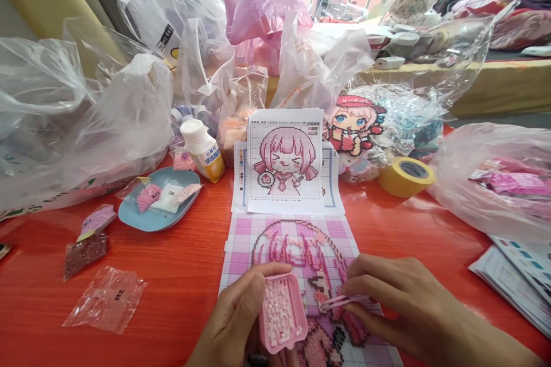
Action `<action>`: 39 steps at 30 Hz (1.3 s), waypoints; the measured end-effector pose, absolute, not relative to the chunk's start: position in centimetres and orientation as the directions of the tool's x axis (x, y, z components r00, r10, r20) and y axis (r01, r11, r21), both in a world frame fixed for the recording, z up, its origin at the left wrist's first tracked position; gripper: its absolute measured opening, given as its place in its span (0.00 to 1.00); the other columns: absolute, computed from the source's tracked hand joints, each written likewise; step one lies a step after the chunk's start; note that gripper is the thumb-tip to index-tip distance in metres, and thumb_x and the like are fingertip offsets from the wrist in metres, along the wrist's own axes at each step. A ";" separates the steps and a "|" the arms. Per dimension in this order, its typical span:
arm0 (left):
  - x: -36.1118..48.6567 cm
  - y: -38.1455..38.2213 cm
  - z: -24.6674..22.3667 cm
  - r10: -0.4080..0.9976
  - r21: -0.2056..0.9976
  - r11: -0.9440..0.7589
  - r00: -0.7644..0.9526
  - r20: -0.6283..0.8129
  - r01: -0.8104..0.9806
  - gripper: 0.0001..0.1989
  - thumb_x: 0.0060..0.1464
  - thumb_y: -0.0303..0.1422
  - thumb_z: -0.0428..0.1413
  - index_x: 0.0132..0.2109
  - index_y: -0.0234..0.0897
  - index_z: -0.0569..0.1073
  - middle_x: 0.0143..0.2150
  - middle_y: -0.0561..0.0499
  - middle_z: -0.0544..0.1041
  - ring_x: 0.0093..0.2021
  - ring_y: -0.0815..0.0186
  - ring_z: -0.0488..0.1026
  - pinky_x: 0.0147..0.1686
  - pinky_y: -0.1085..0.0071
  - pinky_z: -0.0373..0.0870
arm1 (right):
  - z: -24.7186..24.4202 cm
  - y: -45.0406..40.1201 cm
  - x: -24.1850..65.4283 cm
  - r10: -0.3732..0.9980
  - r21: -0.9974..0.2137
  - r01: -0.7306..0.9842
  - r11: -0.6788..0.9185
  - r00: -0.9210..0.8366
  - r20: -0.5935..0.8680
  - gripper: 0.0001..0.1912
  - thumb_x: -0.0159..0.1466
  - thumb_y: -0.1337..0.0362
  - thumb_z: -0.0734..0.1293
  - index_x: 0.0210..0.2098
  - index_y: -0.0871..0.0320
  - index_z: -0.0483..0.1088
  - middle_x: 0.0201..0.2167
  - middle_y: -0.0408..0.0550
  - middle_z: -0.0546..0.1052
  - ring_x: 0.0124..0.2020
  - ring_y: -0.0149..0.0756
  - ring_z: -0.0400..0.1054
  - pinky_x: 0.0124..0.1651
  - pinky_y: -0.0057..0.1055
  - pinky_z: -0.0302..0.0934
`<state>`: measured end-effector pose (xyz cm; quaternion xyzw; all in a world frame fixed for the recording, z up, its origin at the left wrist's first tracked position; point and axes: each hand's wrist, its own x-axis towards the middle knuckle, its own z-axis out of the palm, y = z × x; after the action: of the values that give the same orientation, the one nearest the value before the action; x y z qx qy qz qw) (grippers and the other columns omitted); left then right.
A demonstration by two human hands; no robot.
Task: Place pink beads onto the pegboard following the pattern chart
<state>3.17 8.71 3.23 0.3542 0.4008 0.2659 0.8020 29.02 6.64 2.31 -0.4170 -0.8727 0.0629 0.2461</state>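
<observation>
My left hand point(241, 304) holds a small pink tray point(302, 312) of pale beads above the lower left of a pegboard point(239, 241). The board carries a partly beaded picture point(301, 241) in pink with a dark outline. Between the thumb and fingers of my right hand point(383, 292) are pink tweezers point(342, 301), their tips over the board just right of the tray. Whether a bead sits in the tips is too small to tell. Behind the board stands a printed chart point(286, 163) of a pink-haired character.
At the left are a blue dish point(159, 219) with bead packets, a white bottle point(202, 149) and a flat plastic bag point(107, 300). Yellow tape point(407, 176), a finished bead figure point(355, 123) and papers point(514, 289) are at the right. Plastic bags line the back.
</observation>
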 end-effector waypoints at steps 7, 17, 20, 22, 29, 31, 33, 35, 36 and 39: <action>3.5 8.8 3.3 0.721 0.770 0.619 0.501 -0.478 -0.156 0.33 0.53 0.58 0.54 0.52 0.34 0.71 0.27 0.49 0.78 0.23 0.66 0.76 0.24 0.74 0.71 | 2.5 6.7 28.9 0.761 -0.309 0.701 0.642 -0.534 0.369 0.09 0.71 0.63 0.59 0.36 0.55 0.68 0.29 0.42 0.73 0.25 0.27 0.67 0.26 0.25 0.56; 3.6 8.9 3.8 0.705 0.739 0.653 0.493 -0.510 -0.169 0.35 0.49 0.59 0.57 0.51 0.32 0.72 0.28 0.48 0.80 0.23 0.66 0.76 0.24 0.73 0.71 | 2.1 6.6 29.0 0.768 -0.317 0.704 0.636 -0.538 0.346 0.08 0.71 0.62 0.59 0.37 0.54 0.67 0.29 0.41 0.72 0.26 0.28 0.67 0.27 0.26 0.56; 3.6 8.9 3.9 0.708 0.747 0.644 0.500 -0.499 -0.166 0.35 0.50 0.59 0.56 0.51 0.33 0.72 0.27 0.48 0.80 0.23 0.67 0.76 0.25 0.74 0.71 | 2.1 6.6 29.0 0.765 -0.315 0.701 0.639 -0.541 0.349 0.07 0.71 0.62 0.59 0.37 0.54 0.67 0.29 0.41 0.73 0.25 0.27 0.67 0.26 0.26 0.56; 3.6 8.9 3.8 0.702 0.750 0.643 0.512 -0.495 -0.157 0.35 0.50 0.59 0.55 0.52 0.33 0.71 0.25 0.49 0.79 0.22 0.67 0.76 0.25 0.75 0.71 | 2.1 6.6 29.0 0.761 -0.314 0.698 0.644 -0.542 0.356 0.07 0.71 0.62 0.59 0.37 0.54 0.67 0.29 0.41 0.72 0.25 0.27 0.67 0.26 0.26 0.55; 3.5 8.8 3.6 0.717 0.761 0.634 0.474 -0.512 -0.137 0.33 0.50 0.57 0.58 0.51 0.36 0.72 0.29 0.50 0.78 0.25 0.68 0.76 0.25 0.76 0.70 | 2.0 6.7 29.0 0.755 -0.319 0.689 0.650 -0.538 0.376 0.06 0.71 0.63 0.59 0.39 0.54 0.67 0.30 0.42 0.73 0.26 0.28 0.68 0.26 0.26 0.58; 3.4 8.8 3.5 0.684 0.753 0.651 0.506 -0.526 -0.096 0.34 0.50 0.58 0.57 0.55 0.36 0.70 0.26 0.51 0.78 0.23 0.67 0.76 0.23 0.76 0.69 | 2.0 6.7 29.0 0.750 -0.310 0.692 0.652 -0.531 0.394 0.05 0.71 0.64 0.60 0.40 0.54 0.67 0.31 0.43 0.74 0.28 0.29 0.70 0.27 0.27 0.59; 3.4 8.9 3.4 0.653 0.750 0.658 0.541 -0.530 -0.059 0.37 0.50 0.58 0.56 0.57 0.36 0.66 0.23 0.51 0.78 0.21 0.67 0.76 0.23 0.76 0.68 | 2.0 6.7 29.1 0.746 -0.295 0.698 0.653 -0.522 0.414 0.05 0.71 0.64 0.59 0.41 0.54 0.67 0.33 0.44 0.75 0.29 0.29 0.71 0.27 0.27 0.60; 3.3 9.0 3.3 0.638 0.751 0.659 0.556 -0.532 -0.039 0.38 0.50 0.59 0.56 0.58 0.35 0.65 0.22 0.50 0.79 0.22 0.68 0.76 0.24 0.76 0.68 | 2.0 6.7 29.1 0.742 -0.284 0.703 0.652 -0.514 0.431 0.05 0.71 0.63 0.59 0.41 0.53 0.67 0.33 0.44 0.75 0.29 0.29 0.72 0.28 0.27 0.60; 3.3 9.0 3.3 0.633 0.750 0.661 0.560 -0.534 -0.031 0.39 0.49 0.59 0.56 0.58 0.35 0.64 0.23 0.50 0.79 0.22 0.68 0.76 0.24 0.77 0.68 | 2.1 6.7 29.1 0.741 -0.280 0.706 0.650 -0.509 0.438 0.05 0.71 0.63 0.59 0.41 0.53 0.67 0.33 0.44 0.75 0.29 0.29 0.72 0.27 0.27 0.60; 3.4 9.1 3.3 0.628 0.763 0.646 0.576 -0.523 -0.010 0.38 0.50 0.59 0.56 0.59 0.36 0.64 0.23 0.51 0.79 0.23 0.69 0.76 0.25 0.78 0.68 | 2.3 6.6 29.1 0.736 -0.262 0.719 0.644 -0.489 0.468 0.05 0.71 0.62 0.60 0.40 0.53 0.67 0.32 0.43 0.76 0.29 0.29 0.72 0.27 0.27 0.60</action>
<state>3.40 9.09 3.32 0.3714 0.4157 0.1978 0.8063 29.11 6.62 2.31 -0.4216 -0.8628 0.0156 0.2787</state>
